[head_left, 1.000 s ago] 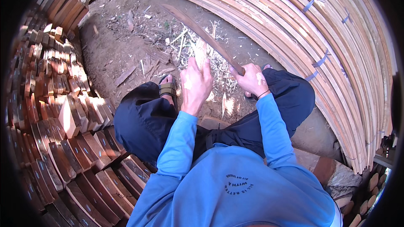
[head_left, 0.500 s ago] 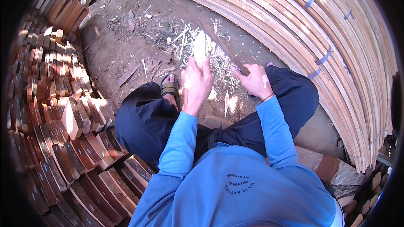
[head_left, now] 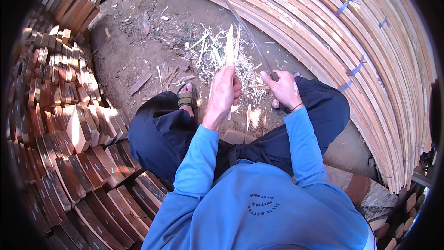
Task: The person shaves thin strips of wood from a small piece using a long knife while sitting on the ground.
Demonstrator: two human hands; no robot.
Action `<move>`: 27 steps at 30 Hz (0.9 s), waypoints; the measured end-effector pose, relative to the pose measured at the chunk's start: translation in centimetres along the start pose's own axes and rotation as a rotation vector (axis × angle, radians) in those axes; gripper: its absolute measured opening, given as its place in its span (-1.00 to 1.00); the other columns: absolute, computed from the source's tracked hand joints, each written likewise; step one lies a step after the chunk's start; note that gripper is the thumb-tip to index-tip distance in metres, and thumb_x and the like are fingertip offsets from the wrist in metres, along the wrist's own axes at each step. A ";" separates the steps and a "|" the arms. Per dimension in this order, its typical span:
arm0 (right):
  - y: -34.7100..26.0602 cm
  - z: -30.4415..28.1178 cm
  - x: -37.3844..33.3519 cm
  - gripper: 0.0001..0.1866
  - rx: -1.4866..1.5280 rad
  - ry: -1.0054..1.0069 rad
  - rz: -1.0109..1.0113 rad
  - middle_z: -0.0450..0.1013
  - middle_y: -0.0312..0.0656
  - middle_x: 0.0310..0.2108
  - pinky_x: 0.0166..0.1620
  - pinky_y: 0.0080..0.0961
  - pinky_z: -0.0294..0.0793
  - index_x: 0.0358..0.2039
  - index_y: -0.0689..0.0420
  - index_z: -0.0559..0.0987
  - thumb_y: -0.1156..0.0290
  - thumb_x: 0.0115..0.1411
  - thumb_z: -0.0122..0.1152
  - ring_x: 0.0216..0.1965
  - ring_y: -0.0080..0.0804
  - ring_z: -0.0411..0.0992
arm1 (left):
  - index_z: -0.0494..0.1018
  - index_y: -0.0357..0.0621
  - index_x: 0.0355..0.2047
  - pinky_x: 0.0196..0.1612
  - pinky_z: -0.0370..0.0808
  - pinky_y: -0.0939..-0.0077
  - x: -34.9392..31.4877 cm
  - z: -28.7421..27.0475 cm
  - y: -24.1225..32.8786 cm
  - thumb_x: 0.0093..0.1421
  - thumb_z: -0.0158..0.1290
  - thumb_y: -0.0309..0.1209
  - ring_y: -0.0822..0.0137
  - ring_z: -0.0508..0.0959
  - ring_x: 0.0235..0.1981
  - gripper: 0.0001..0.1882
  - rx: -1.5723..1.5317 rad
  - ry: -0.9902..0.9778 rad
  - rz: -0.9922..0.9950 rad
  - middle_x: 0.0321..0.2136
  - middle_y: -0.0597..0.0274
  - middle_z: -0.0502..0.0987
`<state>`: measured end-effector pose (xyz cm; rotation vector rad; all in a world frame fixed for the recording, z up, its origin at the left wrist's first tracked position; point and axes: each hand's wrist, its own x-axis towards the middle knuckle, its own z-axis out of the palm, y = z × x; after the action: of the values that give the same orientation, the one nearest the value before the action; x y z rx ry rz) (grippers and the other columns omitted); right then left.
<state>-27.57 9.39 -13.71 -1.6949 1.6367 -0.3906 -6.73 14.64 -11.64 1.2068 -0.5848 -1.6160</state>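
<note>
My left hand (head_left: 223, 93) is closed around a pale wooden stake (head_left: 230, 46), whose narrow pointed end rises past my fingers, away from me. In my right hand (head_left: 283, 89) is the handle of a machete (head_left: 241, 22). Its long dark blade slants up and to the left, apart from the wood, with the tip near the stacked planks. Wood shavings (head_left: 259, 93) lie on the ground beneath both hands. A small pointed sliver of wood (head_left: 249, 116) sits between my legs.
Long curved wooden planks (head_left: 296, 14), tied with blue strips, are stacked along the right. Cut wood blocks (head_left: 88, 171) are piled high at my left. My sandalled foot (head_left: 187, 98) is near the shavings. Stones (head_left: 377, 199) lie at the lower right.
My left hand has turned, so the stake now shows a narrower side. The machete has swung up and to the right, away from the stake, its tip higher.
</note>
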 end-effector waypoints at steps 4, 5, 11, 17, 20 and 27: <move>-1.0 -1.0 -1.6 -0.45 0.058 -0.039 -0.182 0.44 0.02 -0.68 -0.41 -0.18 0.37 -0.42 0.31 0.65 -0.05 0.24 0.31 -0.62 -0.17 0.43 | 0.22 0.03 -0.39 -0.74 -0.03 0.67 -0.4 -0.6 0.3 0.48 -0.25 0.06 0.64 0.09 -0.73 -0.57 -0.130 -0.083 -0.028 -0.68 0.52 0.11; -1.0 -1.2 -1.9 -0.47 0.047 -0.047 -0.215 0.45 0.02 -0.67 -0.40 -0.19 0.38 -0.41 0.30 0.66 -0.03 0.24 0.32 -0.61 -0.16 0.45 | 0.22 0.05 -0.37 -0.76 -0.06 0.70 -0.5 -0.4 0.4 0.48 -0.29 0.08 0.64 0.03 -0.74 -0.56 -0.156 -0.078 -0.033 -0.68 0.54 0.07; -0.5 -2.3 -2.1 -0.63 -0.052 -0.173 -0.244 0.48 -0.20 -0.72 -0.55 -0.53 0.43 -0.43 0.32 0.62 0.22 0.34 0.27 -0.75 -0.51 0.47 | 0.21 0.06 -0.42 -0.83 -0.04 0.75 -0.7 -1.3 1.3 0.46 -0.30 0.10 0.65 0.04 -0.77 -0.55 -0.486 -0.265 -0.194 -0.71 0.56 0.08; -2.3 -1.1 -0.1 -0.54 -0.245 0.010 -0.173 0.54 0.00 -0.64 -0.37 -0.26 0.53 -0.49 0.31 0.63 0.09 0.27 0.29 -0.53 -0.08 0.60 | 0.21 0.07 -0.44 -0.83 -0.03 0.75 -0.3 -1.0 0.6 0.45 -0.28 0.11 0.66 0.05 -0.78 -0.54 -0.486 -0.290 -0.251 -0.72 0.58 0.08; -3.2 -1.8 1.6 -0.55 -0.116 0.117 -0.068 0.55 0.11 -0.56 -0.21 -0.14 0.53 -0.41 0.26 0.69 0.04 0.21 0.29 -0.41 0.08 0.59 | 0.19 0.06 -0.44 -0.82 -0.03 0.74 -1.3 0.3 0.5 0.46 -0.28 0.13 0.65 0.02 -0.79 -0.52 -0.298 -0.369 -0.230 -0.72 0.58 0.08; -3.9 -3.6 -1.5 -0.49 -0.036 -0.053 -0.068 0.50 0.01 -0.64 -0.35 -0.16 0.46 -0.31 0.31 0.67 0.00 0.22 0.33 -0.50 -0.14 0.59 | 0.34 -0.11 -0.07 -0.80 0.01 0.75 -0.9 -0.8 1.3 0.55 -0.37 0.00 0.65 0.09 -0.77 -0.55 -0.384 -0.325 -0.086 -0.60 0.39 0.31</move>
<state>-27.37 9.42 -8.17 -1.7769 1.5595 -0.3475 -5.42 15.14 -10.53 0.7010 -0.3997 -1.9100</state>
